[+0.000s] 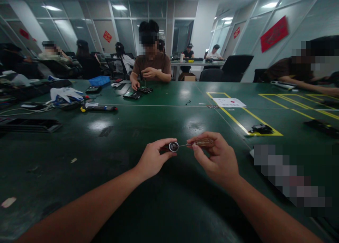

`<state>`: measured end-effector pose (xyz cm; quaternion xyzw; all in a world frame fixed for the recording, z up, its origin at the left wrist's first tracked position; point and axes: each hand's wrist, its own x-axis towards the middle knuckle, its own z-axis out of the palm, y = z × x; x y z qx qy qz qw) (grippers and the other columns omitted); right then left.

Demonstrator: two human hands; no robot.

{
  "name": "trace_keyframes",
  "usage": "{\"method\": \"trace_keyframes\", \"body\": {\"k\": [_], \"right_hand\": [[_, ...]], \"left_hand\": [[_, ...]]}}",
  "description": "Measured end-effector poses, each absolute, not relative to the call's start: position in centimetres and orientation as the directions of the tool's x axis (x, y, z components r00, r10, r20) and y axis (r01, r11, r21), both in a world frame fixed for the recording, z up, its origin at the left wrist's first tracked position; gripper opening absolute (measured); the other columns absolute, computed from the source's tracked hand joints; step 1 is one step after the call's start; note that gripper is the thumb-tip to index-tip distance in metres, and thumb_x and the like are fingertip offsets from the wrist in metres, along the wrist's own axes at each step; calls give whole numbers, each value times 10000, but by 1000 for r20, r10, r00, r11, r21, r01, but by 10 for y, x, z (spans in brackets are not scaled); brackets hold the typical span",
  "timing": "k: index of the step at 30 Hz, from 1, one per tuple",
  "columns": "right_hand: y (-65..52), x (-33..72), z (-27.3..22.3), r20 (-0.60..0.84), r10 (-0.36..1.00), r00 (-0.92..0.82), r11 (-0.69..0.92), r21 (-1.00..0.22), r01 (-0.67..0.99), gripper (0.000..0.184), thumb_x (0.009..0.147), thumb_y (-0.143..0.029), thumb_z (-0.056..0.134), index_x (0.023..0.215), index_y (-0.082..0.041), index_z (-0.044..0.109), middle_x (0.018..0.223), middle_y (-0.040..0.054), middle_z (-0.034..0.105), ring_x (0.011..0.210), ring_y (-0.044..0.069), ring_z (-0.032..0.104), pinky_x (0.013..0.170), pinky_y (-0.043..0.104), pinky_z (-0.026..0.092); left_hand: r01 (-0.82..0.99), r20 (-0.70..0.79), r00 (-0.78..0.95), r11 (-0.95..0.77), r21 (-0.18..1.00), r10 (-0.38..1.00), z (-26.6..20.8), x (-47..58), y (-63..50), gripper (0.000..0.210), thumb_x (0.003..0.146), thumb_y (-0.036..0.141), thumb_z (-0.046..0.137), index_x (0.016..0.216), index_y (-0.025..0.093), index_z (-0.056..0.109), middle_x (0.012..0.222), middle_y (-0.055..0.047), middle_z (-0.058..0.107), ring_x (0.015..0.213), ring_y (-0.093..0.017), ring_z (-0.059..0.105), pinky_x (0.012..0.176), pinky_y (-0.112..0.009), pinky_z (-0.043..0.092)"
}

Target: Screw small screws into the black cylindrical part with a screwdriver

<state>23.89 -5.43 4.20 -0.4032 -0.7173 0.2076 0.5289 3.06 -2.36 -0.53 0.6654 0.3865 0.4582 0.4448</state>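
1. The fingers (166, 141) of the left hand (150, 158) are drawn together in a pinch on a small round part (173, 146), thumb below and forefinger above, its silver-rimmed face turned toward the camera.
2. The fingers of the right hand (221, 160) are closed round the handle of a screwdriver (203, 143), which is brownish and see-through. Its thin shaft points left and reaches the right edge of the part; whether the tip sits inside or only against the rim, I cannot tell.
3. The part is held above the green table (159, 207), between the two hands and near the middle of the view.
4. Right of the right hand lies a long object (288, 179), blurred out by blocks.
5. Beyond it, a black piece (261, 129) rests at the near end of a yellow tape outline (235, 121); a white sheet (229, 102) lies across the outline farther up.
6. On the left side are a black tray (30, 125), a dark tool (100, 108) with a yellow end, a white glove (66, 95) and a blue bin (99, 80).
7. Across the table, a person in a brown shirt (150, 65) has both hands over two dark devices (132, 95). Another person (280, 72) leans in at the far right.
8. Behind them, more people sit among black chairs (237, 68), and red signs (274, 34) hang on the walls.
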Motion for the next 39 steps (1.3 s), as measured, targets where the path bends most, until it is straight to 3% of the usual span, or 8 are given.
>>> {"method": "trace_keyframes", "body": {"k": [6,18,23,28,33,39], "right_hand": [[-54,241,41,644,749,-154,642,-649,409,248,901,-186,627,1119,-253,527,969,46,756,860,202,762,772,362,623],[-55,241,45,677,702,-220,674,-533,512,277,884,-162,643,1115,-262,527,948,29,759,817,184,763,705,304,610],[-55,238,44,597,786,-159,602,-684,412,213,911,-217,646,1091,-252,538,953,43,771,818,200,775,688,310,624],[-48,235,41,501,864,-48,501,-848,172,189,908,-253,669,1044,-236,539,944,50,770,826,199,775,727,326,639],[-39,235,40,433,901,6,433,-901,25,211,892,-267,686,1028,-227,529,910,42,766,788,190,769,750,352,653],[-39,236,38,424,905,16,424,-905,39,194,906,-266,663,1029,-237,517,923,38,764,791,194,767,744,354,648]], "left_hand": [[121,277,274,-319,940,921,-6,31,-23,450,789,144,757,1220,260,698,1252,-63,708,1131,-239,681,1044,-441,530],[151,310,273,-358,921,911,-6,31,-23,434,785,162,772,1201,269,711,1227,-59,714,1127,-244,678,1021,-433,541],[125,291,258,-330,936,921,-5,30,-22,446,778,154,772,1206,259,706,1231,-62,714,1126,-246,680,1033,-446,537],[119,275,246,-311,943,929,-5,30,-22,451,771,137,772,1203,250,706,1199,-60,728,1097,-237,693,1035,-443,537],[123,272,237,-306,944,933,-2,31,-23,451,770,135,771,1202,243,704,1194,-61,727,1078,-232,697,1025,-445,542],[124,261,234,-295,947,937,-2,31,-22,452,767,127,771,1199,242,702,1200,-64,723,1076,-232,697,1009,-443,552]]}}
